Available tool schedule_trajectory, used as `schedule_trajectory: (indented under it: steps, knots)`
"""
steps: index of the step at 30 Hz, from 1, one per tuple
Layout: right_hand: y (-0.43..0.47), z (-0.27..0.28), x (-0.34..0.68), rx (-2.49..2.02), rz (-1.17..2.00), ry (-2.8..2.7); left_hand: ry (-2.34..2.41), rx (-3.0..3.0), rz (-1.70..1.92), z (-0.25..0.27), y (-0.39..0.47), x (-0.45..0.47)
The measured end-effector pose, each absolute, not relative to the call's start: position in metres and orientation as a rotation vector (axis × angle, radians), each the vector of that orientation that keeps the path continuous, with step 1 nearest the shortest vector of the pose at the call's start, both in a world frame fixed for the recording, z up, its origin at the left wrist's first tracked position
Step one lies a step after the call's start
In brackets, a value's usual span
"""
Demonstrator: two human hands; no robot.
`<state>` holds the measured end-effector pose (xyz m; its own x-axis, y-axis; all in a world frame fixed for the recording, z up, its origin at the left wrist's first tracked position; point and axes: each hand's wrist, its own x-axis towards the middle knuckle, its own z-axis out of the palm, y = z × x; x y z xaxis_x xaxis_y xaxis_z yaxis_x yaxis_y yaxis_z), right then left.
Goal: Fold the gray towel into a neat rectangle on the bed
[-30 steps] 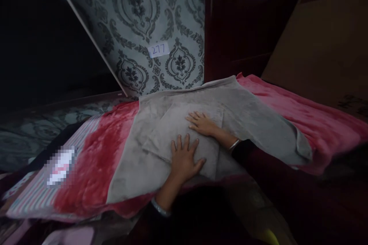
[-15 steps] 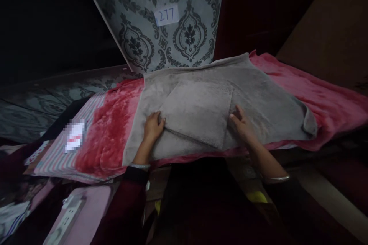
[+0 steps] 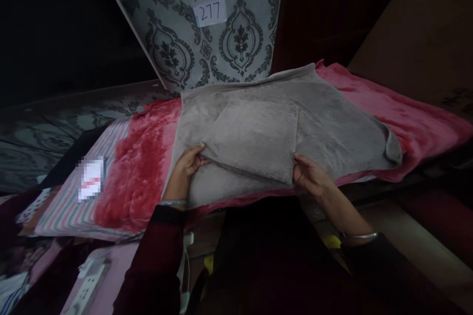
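A smaller grey cloth [image 3: 254,133], roughly square and fuzzy, lies over a larger grey blanket [image 3: 328,128] of the same colour. My left hand [image 3: 189,160] pinches the near left corner of the smaller cloth between thumb and fingers. At its right edge, close to the near right corner, my right hand [image 3: 310,173] is closed on the cloth. The near edge is lifted slightly between the two hands. Whether the smaller cloth is a separate piece or a folded part of the blanket, I cannot tell.
Under the grey blanket lies a red and pink plush blanket [image 3: 144,167], with a striped cloth [image 3: 70,206] at the left. A white power strip [image 3: 86,288] rests on a pink surface at lower left. Behind stands a patterned wall [image 3: 242,44] with a paper label [image 3: 210,11].
Both hands have closed on the smaller cloth's near corners; the right hand has moved down along its edge. The near edge is now slightly raised. The view has shifted a little.
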<state>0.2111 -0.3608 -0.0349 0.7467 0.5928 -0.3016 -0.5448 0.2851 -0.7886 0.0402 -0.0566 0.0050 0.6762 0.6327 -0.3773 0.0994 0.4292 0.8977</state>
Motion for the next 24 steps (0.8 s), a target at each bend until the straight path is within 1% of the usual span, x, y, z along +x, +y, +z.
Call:
schedule_trajectory:
  steps: [3, 9, 16, 24]
  knots:
    - [-0.358, -0.034, 0.205, -1.028, 0.805, -0.011, 0.754, 1.144, 0.393, 0.001, -0.063, 0.04]
    - [-0.352, -0.033, 0.193, -1.029, 0.856, 0.095, 0.707, 1.303, 0.62, -0.008, -0.073, 0.04]
    - [-0.35, -0.04, 0.185, -0.943, 0.884, 0.123, 0.686, 1.154, 0.44, -0.003, -0.074, 0.035]
    - [-0.347, -0.032, 0.183, -0.871, 0.94, 0.188, 0.724, 1.1, 0.442, -0.009, -0.075, 0.034]
